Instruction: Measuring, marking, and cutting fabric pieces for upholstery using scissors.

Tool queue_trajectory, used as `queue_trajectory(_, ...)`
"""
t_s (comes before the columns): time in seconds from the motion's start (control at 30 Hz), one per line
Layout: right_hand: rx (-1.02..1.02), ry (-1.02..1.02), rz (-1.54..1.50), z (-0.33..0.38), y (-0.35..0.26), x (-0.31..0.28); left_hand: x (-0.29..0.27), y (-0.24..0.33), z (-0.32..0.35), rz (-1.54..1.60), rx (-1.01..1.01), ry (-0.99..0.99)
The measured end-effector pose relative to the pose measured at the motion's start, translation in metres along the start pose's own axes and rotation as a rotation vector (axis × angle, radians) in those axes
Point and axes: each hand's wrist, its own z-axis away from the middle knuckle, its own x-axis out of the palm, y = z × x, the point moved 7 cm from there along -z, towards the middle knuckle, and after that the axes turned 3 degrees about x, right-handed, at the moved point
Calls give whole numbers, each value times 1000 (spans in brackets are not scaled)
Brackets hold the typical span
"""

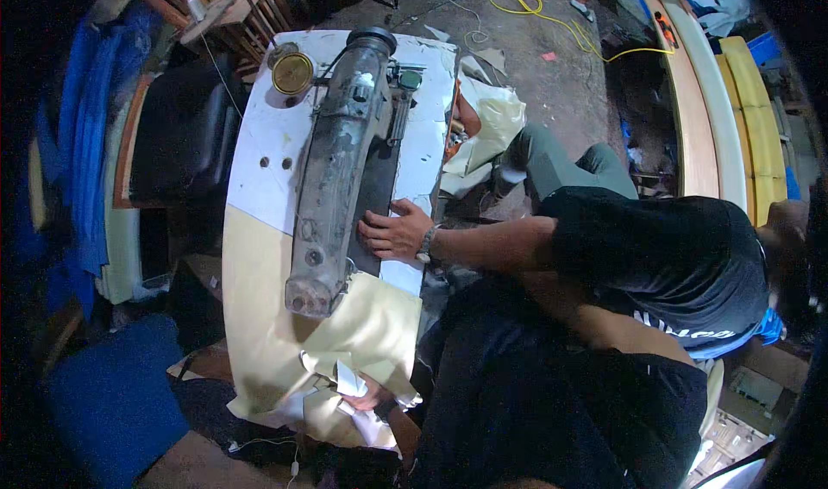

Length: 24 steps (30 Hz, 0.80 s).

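An old grey sewing machine (341, 144) lies lengthwise on a white table (259, 157). Beside its arm, my right hand (397, 232), with a watch on the wrist, rests on the dark machine bed (371, 178), fingers apart. Cream sheet material (259, 316), like leatherette, spreads under the machine's near end and over the table. At its near edge my left hand (369, 396) grips a bunched fold with white pieces showing; the fingertips are partly covered. The needle area is hidden beneath the machine head.
A person in a black shirt (664, 239) and grey-green trousers is close on my right. A round brass-coloured tin (292, 73) sits on the far table. Blue material (82, 161) and a black padded piece (185, 135) stand left. A yellow cable (561, 25) crosses the floor.
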Motion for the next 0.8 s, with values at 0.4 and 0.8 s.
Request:
queue_trajectory(0.4,519,-1070,-2504,88,-140,137,61,-9,-43,157,-230,-160)
queue_trajectory(0.8,-198,-902,-2473,160,-206,-133,91,-29,17,273,-500,-111)
